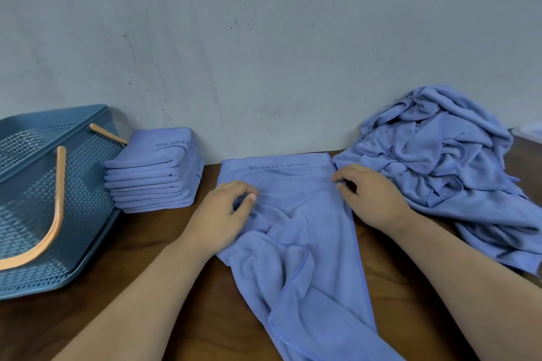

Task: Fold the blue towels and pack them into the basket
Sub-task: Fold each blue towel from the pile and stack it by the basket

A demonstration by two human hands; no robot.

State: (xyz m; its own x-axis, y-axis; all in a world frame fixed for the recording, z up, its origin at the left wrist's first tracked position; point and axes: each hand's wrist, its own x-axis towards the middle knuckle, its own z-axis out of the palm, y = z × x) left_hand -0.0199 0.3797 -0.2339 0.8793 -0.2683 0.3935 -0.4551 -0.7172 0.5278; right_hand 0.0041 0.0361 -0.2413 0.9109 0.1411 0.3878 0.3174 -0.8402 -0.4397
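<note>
One blue towel point(293, 214) lies lengthwise in front of me on the table point(146, 243). Its far end is flat with dark lettering across it, and its near half is rumpled and runs out of the bottom of my view. To its left I see a neat stack of folded towels point(152, 176) just beside the basket point(29, 184), which is blue and perforated with orange handles point(55, 199) folded down. On the right, a loose heap of unfolded towels point(440, 155) sits just beside the flat towel's far corner.

Left of the spread towel point(293, 214) I have bare table point(132, 258) to pass over, up to the stack of folded towels point(152, 176) and the basket point(44, 199) beyond. The heap of crumpled towels point(440, 161) crowds its right side, and the wall point(264, 53) stands just behind.
</note>
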